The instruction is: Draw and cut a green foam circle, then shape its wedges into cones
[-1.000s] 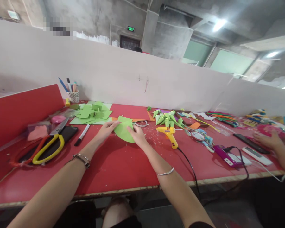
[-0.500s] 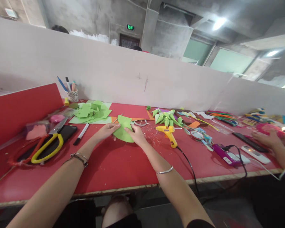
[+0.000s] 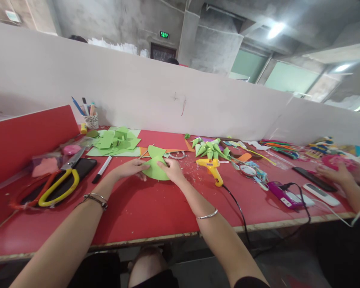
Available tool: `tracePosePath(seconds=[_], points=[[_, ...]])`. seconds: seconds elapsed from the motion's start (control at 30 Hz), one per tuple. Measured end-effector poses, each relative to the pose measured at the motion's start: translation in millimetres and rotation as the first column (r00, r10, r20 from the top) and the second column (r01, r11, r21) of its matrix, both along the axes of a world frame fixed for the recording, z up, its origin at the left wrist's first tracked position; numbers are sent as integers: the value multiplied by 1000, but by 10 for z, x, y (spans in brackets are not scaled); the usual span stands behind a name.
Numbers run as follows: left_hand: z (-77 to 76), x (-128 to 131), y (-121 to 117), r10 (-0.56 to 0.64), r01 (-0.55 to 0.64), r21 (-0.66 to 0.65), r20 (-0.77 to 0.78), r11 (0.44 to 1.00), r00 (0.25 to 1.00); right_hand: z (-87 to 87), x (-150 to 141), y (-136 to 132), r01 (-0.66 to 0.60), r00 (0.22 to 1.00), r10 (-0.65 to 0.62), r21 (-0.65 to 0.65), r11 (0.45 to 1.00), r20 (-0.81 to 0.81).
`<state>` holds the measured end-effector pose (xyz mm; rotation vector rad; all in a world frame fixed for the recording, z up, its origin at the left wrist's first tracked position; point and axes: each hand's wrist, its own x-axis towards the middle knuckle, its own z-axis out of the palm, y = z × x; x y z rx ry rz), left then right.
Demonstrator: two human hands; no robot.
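A piece of light green paper (image 3: pixel 156 173) with a rounded lower edge and a narrower upper part is held up over the red table. My right hand (image 3: pixel 173 170) pinches its right side, the thumb lying across the front. At its left edge is my left hand (image 3: pixel 131 168), fingertips on the paper and some fingers curled below. To the right of my hands lies a yellow glue gun (image 3: pixel 212 169). A pile of cut green paper pieces (image 3: pixel 115 143) lies behind my left hand. Several green paper cones (image 3: pixel 209 149) are grouped behind the glue gun.
Large scissors (image 3: pixel 61 186) rest on a dark phone-like object at left, beside a marker (image 3: pixel 102 170). A pen cup (image 3: pixel 91 120) stands behind. At right are a purple power strip (image 3: pixel 285 195), a white device (image 3: pixel 321 194) and another person's hands (image 3: pixel 339 174) on pink material.
My left hand has slid slightly down and left along the paper's edge, its lower fingers now showing. The right hand stays on the paper.
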<state>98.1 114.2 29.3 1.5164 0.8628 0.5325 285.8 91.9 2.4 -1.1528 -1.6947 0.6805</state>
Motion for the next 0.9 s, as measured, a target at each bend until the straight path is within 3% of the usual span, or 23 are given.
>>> tracePosePath(seconds=[0.27, 0.43, 0.57, 0.77, 0.9], points=[[22, -74, -66, -144, 140, -229, -2, 963, 990, 13, -18, -39, 3, 984, -22, 105, 995, 179], [109, -76, -121, -224, 197, -318, -51, 927, 973, 29, -35, -58, -42, 968, 21, 81, 996, 249], [104, -23, -125, -276, 234, -280, -125, 931, 953, 42, -37, -63, -65, 958, 44, 67, 996, 285], [41, 44, -114, -378, 372, -82, -320, 924, 869, 38, -32, -64, -60, 950, 36, 69, 996, 311], [8, 44, -100, -320, 300, -110, -337, 948, 886, 60, -29, -78, -46, 957, 31, 44, 998, 290]])
